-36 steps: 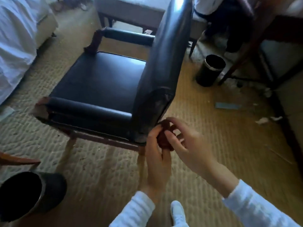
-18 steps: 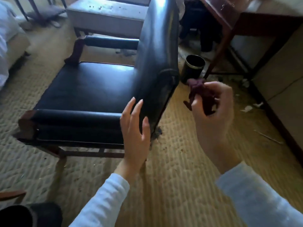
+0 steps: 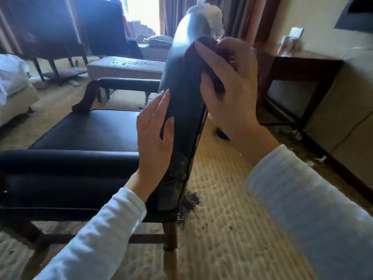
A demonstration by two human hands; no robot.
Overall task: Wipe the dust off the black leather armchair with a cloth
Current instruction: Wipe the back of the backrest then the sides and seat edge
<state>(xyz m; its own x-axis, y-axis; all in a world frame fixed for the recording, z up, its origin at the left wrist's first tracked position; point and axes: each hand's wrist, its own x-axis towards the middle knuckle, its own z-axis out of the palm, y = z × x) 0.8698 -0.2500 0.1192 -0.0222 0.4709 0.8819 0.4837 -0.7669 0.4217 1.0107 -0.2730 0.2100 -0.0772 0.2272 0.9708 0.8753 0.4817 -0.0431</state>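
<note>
- Head view: the right hand point(image 3: 228, 87) has its grip clamped on a crumpled dark red cloth point(image 3: 193, 57), with the fingers curled round it. It presses the cloth on the upper side edge of the backrest point(image 3: 181, 110).
- The left hand point(image 3: 155, 134) has its grip apart. The straight fingers lie flat on the front face of the backrest, lower than the cloth, and the thumb rests on the side edge.
- The black leather armchair with wooden legs point(image 3: 90, 130) stands on a beige patterned carpet point(image 3: 222, 229). Its backrest is upright between the two hands.
- Grey dust covers the lower part of the side edge. A grey clump of dust point(image 3: 190, 199) lies on the carpet just beside the bottom of the backrest.
- A dark wooden bench point(image 3: 298, 59) stands at the right by the wall, apart from the armchair.
- A person in a white top point(image 3: 210, 15) is behind the backrest, near the bright window point(image 3: 141, 13).
</note>
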